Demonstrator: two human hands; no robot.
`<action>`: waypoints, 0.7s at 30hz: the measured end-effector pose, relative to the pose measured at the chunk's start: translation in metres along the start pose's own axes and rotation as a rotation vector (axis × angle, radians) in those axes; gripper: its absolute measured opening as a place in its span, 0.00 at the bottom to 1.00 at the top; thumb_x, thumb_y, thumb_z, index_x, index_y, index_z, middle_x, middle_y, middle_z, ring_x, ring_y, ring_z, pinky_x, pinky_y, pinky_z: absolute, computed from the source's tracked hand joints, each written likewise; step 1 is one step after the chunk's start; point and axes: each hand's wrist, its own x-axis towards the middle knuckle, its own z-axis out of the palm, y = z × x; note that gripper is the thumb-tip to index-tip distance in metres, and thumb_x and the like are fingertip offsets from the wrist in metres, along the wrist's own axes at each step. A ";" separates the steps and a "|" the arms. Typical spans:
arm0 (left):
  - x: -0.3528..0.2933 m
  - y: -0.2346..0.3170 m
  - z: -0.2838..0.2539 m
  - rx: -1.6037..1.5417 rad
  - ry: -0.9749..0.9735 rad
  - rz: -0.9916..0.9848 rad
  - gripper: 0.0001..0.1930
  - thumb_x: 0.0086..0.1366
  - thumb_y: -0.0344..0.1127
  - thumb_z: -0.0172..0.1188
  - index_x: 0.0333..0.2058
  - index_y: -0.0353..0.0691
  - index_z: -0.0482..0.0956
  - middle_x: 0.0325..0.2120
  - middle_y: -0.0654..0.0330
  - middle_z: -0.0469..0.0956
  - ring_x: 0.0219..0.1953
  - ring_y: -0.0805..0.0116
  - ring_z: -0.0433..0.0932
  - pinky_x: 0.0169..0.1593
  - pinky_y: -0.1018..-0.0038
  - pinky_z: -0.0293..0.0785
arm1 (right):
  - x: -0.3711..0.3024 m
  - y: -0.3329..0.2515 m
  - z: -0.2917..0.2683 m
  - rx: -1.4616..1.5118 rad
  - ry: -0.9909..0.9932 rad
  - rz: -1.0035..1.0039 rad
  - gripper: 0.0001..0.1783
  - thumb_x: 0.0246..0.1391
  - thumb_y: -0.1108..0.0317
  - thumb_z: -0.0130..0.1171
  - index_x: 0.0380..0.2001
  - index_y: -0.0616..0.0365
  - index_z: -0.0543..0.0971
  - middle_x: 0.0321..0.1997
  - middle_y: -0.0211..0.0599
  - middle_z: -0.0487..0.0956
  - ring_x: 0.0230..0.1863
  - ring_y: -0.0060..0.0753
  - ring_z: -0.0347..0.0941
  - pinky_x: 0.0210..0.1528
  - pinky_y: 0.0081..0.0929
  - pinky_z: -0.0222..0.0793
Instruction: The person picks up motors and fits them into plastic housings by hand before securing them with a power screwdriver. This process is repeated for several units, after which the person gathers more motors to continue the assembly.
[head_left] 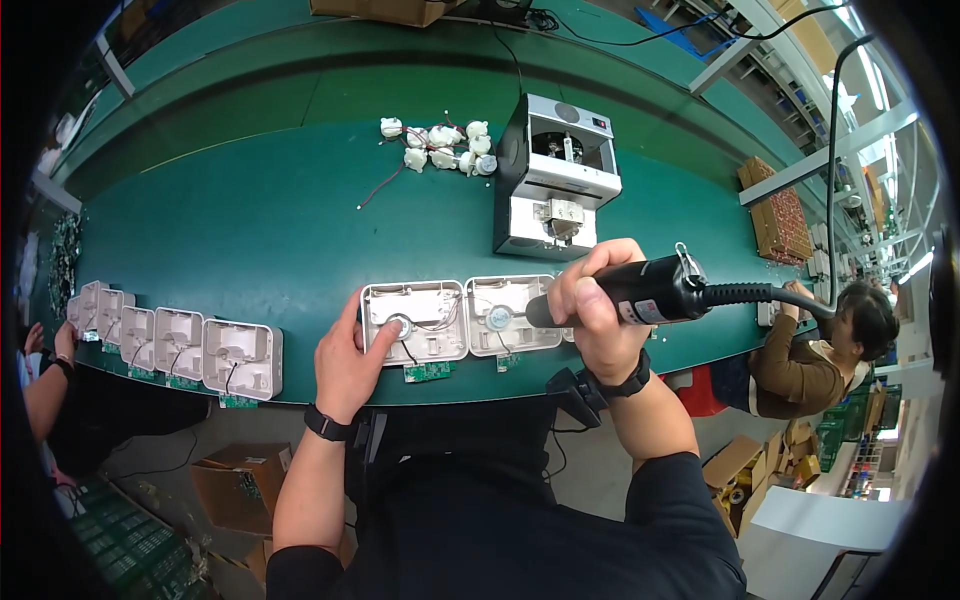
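1. Screwdriver, black and corded, is clamped in the right hand; its nose is held over the second white housing, near the silver disc.
2. First white housing is touched by the left hand; firmness of grip cannot be told.
3. Fastening seems in hand; steady alignment is called for.

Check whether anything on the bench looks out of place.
Slightly odd: left of the machine, one red wire trails away from a tangled cluster of white parts, looking untidy compared with the lined-up cases.
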 end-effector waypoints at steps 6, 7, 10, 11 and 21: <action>0.000 0.002 0.000 0.003 0.006 0.000 0.34 0.62 0.48 0.69 0.62 0.38 0.72 0.29 0.56 0.79 0.26 0.66 0.73 0.33 0.69 0.71 | -0.014 0.022 0.004 -0.062 -0.005 -0.006 0.13 0.58 0.75 0.58 0.40 0.58 0.64 0.24 0.37 0.72 0.24 0.27 0.67 0.28 0.28 0.68; 0.001 0.003 0.000 0.023 -0.002 -0.006 0.34 0.62 0.48 0.69 0.62 0.38 0.72 0.30 0.56 0.79 0.27 0.66 0.74 0.34 0.69 0.72 | -0.015 0.025 0.005 -0.083 -0.018 -0.024 0.13 0.58 0.75 0.58 0.40 0.59 0.64 0.24 0.37 0.72 0.24 0.26 0.67 0.29 0.27 0.68; 0.001 0.003 0.003 0.025 -0.006 -0.005 0.34 0.62 0.47 0.69 0.62 0.38 0.72 0.29 0.56 0.79 0.27 0.66 0.74 0.34 0.70 0.72 | -0.017 0.029 0.004 -0.096 -0.046 -0.028 0.13 0.58 0.76 0.58 0.40 0.59 0.64 0.24 0.36 0.72 0.24 0.25 0.67 0.29 0.27 0.69; 0.002 0.003 0.003 0.026 -0.006 -0.003 0.34 0.62 0.47 0.69 0.62 0.38 0.72 0.28 0.56 0.79 0.26 0.67 0.74 0.34 0.70 0.72 | -0.018 0.029 0.004 -0.102 -0.060 -0.033 0.13 0.58 0.77 0.58 0.40 0.59 0.64 0.24 0.36 0.72 0.24 0.25 0.67 0.29 0.27 0.69; 0.000 0.000 0.008 -0.005 -0.017 0.002 0.34 0.61 0.48 0.69 0.62 0.37 0.72 0.19 0.61 0.74 0.20 0.70 0.70 0.29 0.71 0.69 | 0.038 -0.013 -0.025 -0.022 0.085 -0.160 0.11 0.60 0.71 0.58 0.41 0.59 0.67 0.24 0.36 0.72 0.23 0.28 0.69 0.27 0.29 0.68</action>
